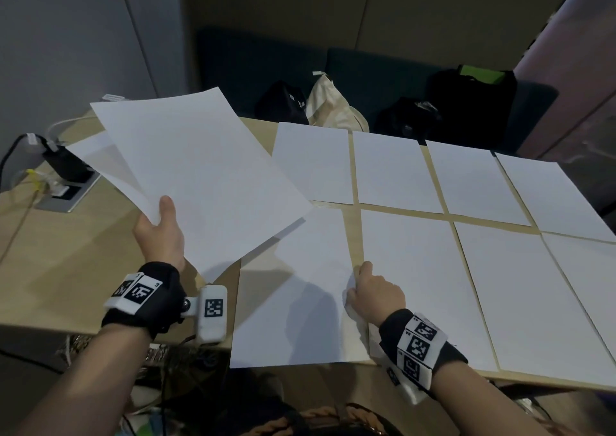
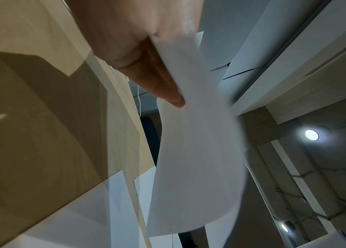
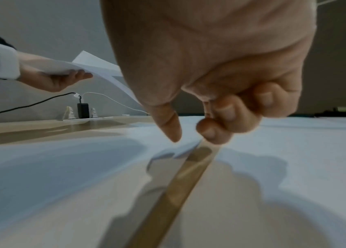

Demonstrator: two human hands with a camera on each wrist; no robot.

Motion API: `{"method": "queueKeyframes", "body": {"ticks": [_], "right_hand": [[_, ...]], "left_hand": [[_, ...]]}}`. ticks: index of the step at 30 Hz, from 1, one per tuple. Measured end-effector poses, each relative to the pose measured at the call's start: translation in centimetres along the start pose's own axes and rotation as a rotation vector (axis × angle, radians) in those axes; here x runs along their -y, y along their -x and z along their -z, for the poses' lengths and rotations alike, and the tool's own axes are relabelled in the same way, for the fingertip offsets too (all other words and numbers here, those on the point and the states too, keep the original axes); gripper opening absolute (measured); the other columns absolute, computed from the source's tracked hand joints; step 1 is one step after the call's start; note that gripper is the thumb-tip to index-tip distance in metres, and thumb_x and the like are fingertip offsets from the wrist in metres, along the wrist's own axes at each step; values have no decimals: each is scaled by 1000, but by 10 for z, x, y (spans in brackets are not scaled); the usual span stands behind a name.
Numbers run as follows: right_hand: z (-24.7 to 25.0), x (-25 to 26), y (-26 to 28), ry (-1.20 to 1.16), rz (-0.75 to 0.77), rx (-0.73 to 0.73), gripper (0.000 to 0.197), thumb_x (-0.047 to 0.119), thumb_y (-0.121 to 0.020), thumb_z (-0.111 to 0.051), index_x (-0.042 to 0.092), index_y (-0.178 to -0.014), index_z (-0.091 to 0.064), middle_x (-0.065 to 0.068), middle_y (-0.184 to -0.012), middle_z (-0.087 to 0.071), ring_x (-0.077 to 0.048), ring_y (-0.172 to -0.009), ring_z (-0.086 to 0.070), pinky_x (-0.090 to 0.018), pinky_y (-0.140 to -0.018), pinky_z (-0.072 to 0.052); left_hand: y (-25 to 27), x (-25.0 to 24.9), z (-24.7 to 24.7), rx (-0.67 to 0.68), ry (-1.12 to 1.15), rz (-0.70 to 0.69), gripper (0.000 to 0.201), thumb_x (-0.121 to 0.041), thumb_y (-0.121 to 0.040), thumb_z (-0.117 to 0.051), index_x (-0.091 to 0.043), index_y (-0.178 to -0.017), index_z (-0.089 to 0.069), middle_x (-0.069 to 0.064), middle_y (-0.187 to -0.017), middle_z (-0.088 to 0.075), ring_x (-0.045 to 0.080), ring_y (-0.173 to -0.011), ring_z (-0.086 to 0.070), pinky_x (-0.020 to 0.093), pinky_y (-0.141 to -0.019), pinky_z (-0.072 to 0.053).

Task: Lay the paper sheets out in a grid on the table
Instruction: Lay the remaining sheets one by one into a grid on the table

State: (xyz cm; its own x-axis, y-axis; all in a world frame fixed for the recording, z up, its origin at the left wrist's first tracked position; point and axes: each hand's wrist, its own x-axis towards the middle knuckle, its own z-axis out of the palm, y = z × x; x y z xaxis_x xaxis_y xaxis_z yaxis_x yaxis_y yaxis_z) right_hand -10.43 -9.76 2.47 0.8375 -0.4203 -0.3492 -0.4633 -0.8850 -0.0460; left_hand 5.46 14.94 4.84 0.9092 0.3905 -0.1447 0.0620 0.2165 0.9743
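R hand (image 1: pixel 373 294) pinching right edge of near-row sheet (image 1: pixel 300 295) flat on table (image 1: pixel 66 262), long axis running away from fingers. L hand (image 1: pixel 160 232) gripping spare sheets (image 1: pixel 206 172) aloft, further left; next free slot probably under them.

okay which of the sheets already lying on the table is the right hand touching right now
The leftmost sheet of the near row. The right hand rests on its right edge, by the gap beside the next sheet. No other laid sheet has a hand on it.

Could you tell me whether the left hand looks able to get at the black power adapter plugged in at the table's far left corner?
Probably not: the left hand grips loose paper sheets overhanging the adapter.
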Motion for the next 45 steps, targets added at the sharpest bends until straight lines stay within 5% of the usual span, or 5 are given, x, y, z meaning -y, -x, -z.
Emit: {"method": "queueKeyframes", "body": {"ticks": [4, 9, 15, 20, 45], "right_hand": [[14, 8, -3, 65, 201, -144, 38, 24, -93, -42, 10, -128, -41, -10, -125, -52, -28, -113, -50, -36, -89, -40], [5, 19, -15, 89, 495, 45, 58, 37, -91, -53, 25, -144, -31, -5, -156, -21, -27, -143, -20, -45, -115, -16], [-11, 19, -30, 106, 378, 81, 73, 53, -85, -54, 31, -146, -21, 0, -157, -13, -27, -142, -17, -55, -114, -11], [-13, 17, -32, 57, 348, 72, 70, 52, -86, -53, 30, -145, -23, 1, -156, -15, -27, -140, -19, -55, -113, -12], [-18, 17, -27, 6, 339, 53, 71, 50, -84, -57, 30, -144, -25, 1, -157, -14, -29, -142, -16, -54, -113, -10]], "left_hand": [[-2, -2, 3, -21, 10, -8, 38, -24, -97, -47, -6, -130, -52, 1, -114, -58, 12, -102, -56, 12, -77, -45], [-5, -5, 5, -29, 19, -17, 38, -23, -97, -47, -3, -130, -51, 0, -111, -57, 13, -100, -56, 4, -64, -44], [-9, -6, 7, -46, 26, -20, 39, -25, -97, -48, -5, -130, -51, 1, -115, -58, 12, -101, -56, 17, -81, -45], [-8, -6, 8, -35, 34, -6, 38, -24, -97, -47, -5, -130, -51, 0, -113, -58, 12, -100, -56, 4, -61, -46], [-6, -5, 3, -51, 16, -3, 39, -23, -97, -46, -2, -129, -51, 0, -109, -56, 12, -97, -54, -1, -53, -43]]}}
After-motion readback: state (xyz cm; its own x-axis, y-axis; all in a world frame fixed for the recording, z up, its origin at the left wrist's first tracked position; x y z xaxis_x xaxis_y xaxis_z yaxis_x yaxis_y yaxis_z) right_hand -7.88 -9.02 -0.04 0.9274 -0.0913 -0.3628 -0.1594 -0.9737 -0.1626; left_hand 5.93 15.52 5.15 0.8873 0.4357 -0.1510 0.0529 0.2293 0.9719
